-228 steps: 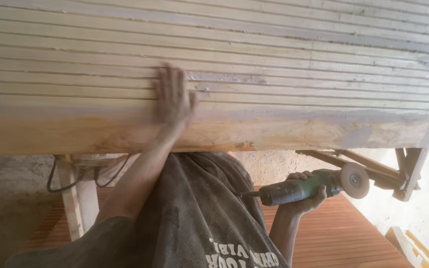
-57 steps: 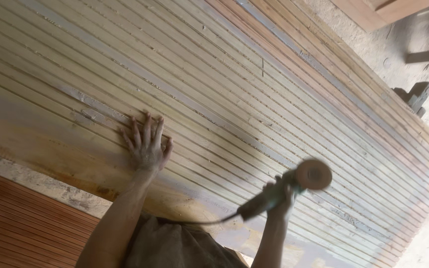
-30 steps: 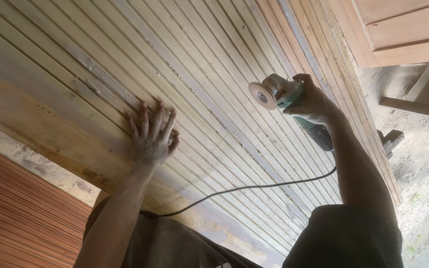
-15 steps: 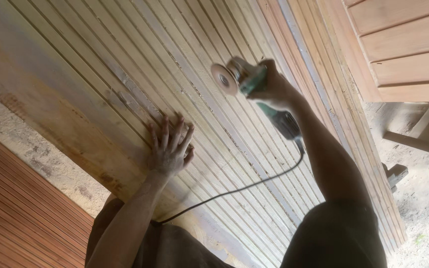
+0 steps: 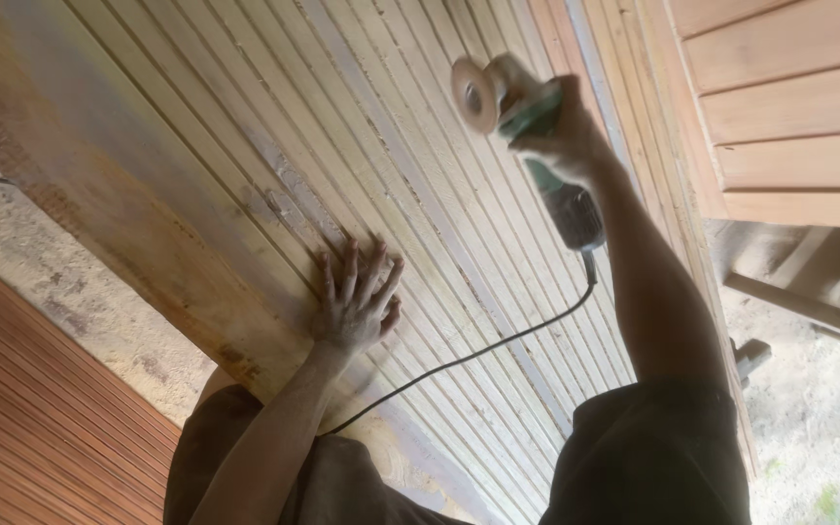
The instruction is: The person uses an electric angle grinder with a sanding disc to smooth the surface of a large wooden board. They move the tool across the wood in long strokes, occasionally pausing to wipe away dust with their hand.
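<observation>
One green angle grinder with a round sanding disc is raised above the pale grooved wooden panel, gripped by the right hand; its black cord trails down; the left hand lies flat on the grooves, fingers spread.

A long grooved wooden panel bears the flat left hand and a black cord.

My left hand lies flat, fingers spread, arm stretched forward. My right hand is clenched in a fist-grip, arm extended up and ahead.
</observation>
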